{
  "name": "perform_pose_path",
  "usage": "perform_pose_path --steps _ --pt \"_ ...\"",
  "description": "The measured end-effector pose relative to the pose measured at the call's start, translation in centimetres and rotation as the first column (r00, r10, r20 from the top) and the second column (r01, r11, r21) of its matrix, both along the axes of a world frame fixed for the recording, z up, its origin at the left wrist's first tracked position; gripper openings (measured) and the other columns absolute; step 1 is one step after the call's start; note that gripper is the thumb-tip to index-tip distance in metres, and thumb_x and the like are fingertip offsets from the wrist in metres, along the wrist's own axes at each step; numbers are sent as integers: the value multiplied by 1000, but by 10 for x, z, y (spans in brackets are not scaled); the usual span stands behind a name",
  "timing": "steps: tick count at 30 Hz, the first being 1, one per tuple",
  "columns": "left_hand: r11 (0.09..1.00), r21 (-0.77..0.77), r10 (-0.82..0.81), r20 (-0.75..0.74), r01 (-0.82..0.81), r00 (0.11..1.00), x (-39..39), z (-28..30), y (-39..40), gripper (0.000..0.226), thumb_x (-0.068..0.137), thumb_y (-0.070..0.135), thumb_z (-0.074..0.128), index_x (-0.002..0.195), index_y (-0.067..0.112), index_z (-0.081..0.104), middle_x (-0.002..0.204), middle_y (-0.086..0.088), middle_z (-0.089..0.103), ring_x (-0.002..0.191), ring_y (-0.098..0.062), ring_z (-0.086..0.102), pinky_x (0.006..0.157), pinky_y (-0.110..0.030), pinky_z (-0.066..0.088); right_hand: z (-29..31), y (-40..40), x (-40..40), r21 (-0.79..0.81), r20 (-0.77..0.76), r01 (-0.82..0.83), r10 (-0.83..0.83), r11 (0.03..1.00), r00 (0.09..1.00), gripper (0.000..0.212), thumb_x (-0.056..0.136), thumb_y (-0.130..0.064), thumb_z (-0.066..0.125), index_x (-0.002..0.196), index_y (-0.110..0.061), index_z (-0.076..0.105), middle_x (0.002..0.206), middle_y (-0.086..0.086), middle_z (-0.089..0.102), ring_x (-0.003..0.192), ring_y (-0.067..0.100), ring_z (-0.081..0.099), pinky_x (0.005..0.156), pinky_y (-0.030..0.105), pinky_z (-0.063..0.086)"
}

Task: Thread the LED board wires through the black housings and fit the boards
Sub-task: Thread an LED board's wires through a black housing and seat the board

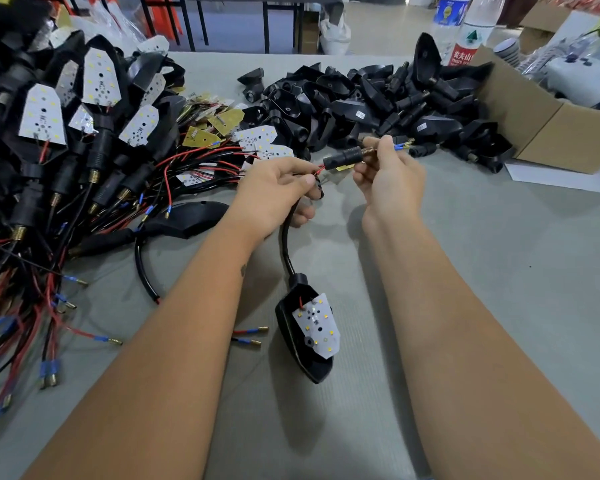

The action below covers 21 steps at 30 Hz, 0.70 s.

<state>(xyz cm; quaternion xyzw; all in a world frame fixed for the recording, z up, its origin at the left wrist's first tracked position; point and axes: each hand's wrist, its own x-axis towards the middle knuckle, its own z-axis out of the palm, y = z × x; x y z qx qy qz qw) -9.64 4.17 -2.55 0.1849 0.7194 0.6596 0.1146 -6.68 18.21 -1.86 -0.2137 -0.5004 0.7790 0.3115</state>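
My left hand pinches the red and black wires where they enter a small black threaded stem piece. My right hand grips that stem's brass threaded end, and the blue-sleeved wire tips stick out past its fingers. A black sheathed cable runs down from my left hand to a black housing that lies on the table in front of me. A white LED board sits tilted in that housing.
Finished housings with boards and wires are heaped at the left. Loose LED boards lie in the middle. Empty black housings are piled at the back right, beside a cardboard box and bottles. Grey table.
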Motion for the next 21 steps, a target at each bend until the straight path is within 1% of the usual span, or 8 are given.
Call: perform_pose_path --steps 2,6,9,12,14,18,19,21 --pt "999 -33 21 -35 -22 999 2 1 1 19 99 6 53 93 21 62 65 5 68 43 -7 51 41 -18 41 0 0 1 40 13 7 -8 999 1000 30 103 -23 45 86 -10 66 69 0 60 54 8 55 55 21 48" --pt "996 -52 69 -35 -70 997 2 2 3 14 99 10 53 96 23 56 64 5 71 43 -8 41 41 -18 35 1 -2 1 75 42 0 -4 997 999 31 104 -25 42 85 -12 63 72 2 62 52 10 56 52 23 47" --pt "995 -60 76 -56 -79 996 2 2 3 11 98 11 54 103 20 55 67 5 72 45 -9 39 43 -20 34 4 -4 2 62 18 -107 106 992 994 28 103 -23 44 84 -12 62 71 2 62 54 12 55 53 23 47" --pt "995 -46 82 -80 -86 993 4 3 3 13 98 11 53 109 17 55 67 3 71 42 -7 39 44 -18 34 5 -12 2 155 80 -243 233 958 969 24 100 -21 52 82 -12 64 69 1 65 63 18 58 57 26 50" --pt "995 -46 89 -86 -93 992 5 4 3 11 100 13 50 107 19 56 63 2 68 40 -5 39 42 -16 32 4 -17 2 187 95 -282 269 941 959 23 99 -21 53 81 -10 63 64 2 65 58 19 56 57 26 51" --pt "994 11 108 30 -108 994 6 9 4 22 104 26 37 105 21 59 51 4 61 39 -8 31 41 -19 24 5 -15 1 152 112 -296 281 943 953 28 99 -26 55 78 -9 62 58 0 62 46 12 52 49 23 47" --pt "994 26 107 50 -109 993 6 9 4 25 104 28 35 106 20 58 51 4 61 39 -8 30 40 -19 23 5 -14 1 126 103 -306 294 944 950 29 98 -28 55 79 -9 63 58 0 61 46 12 51 48 23 45" --pt "992 32 120 71 -123 990 5 9 5 27 103 31 34 108 20 59 62 0 62 40 -7 32 39 -18 25 5 -13 1 105 91 -327 318 939 944 29 98 -30 55 80 -9 63 59 1 61 46 12 50 48 22 43"
